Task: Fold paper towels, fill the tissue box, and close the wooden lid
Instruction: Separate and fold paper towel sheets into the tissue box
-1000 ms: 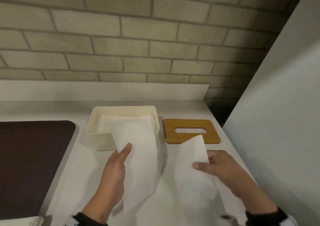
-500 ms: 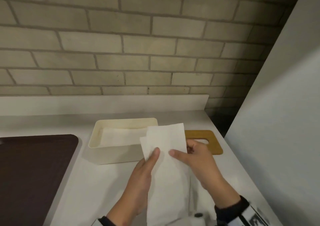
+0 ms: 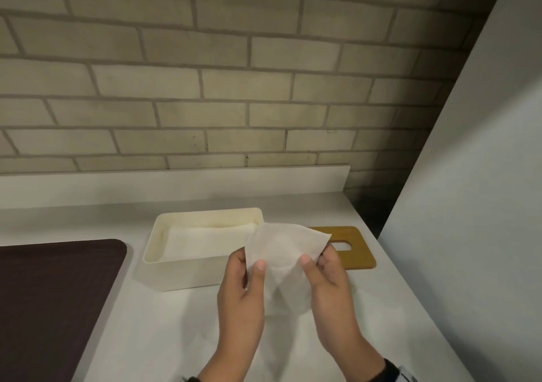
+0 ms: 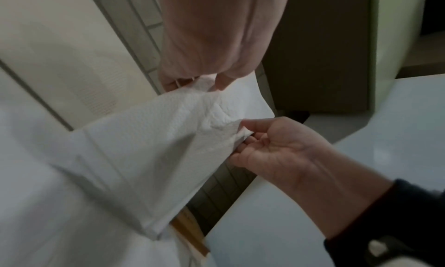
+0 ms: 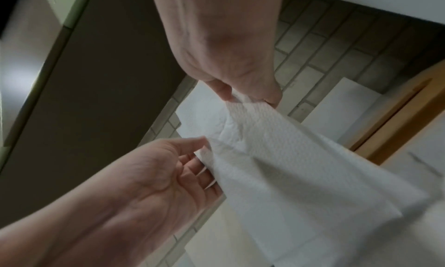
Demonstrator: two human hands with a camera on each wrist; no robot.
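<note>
From the head view, the left hand (image 3: 240,302) and right hand (image 3: 328,282) each pinch the paper towel (image 3: 281,252), held up between the thumbs to line up a fold; beyond the fingertips sit the tissue box (image 3: 187,273) and wooden lid (image 3: 357,252). The left wrist view shows the sheet's edge caught between fingers (image 4: 243,149) and thumb. The right wrist view shows the same pinch opposite.

Pale brick wall (image 3: 223,88) fills the upper view, bricks in a running pattern with grey mortar lines. Below it a low white backsplash (image 3: 176,182) runs along the rear of a white counter (image 3: 140,323). Dark brown mat (image 3: 50,302) with a rounded corner lies on the counter's left side. A plain white panel (image 3: 475,205) rises on the right, slanting across the frame, beside the counter's right edge. The corner where brick meets panel falls into deep shadow; light is dim and soft elsewhere.
</note>
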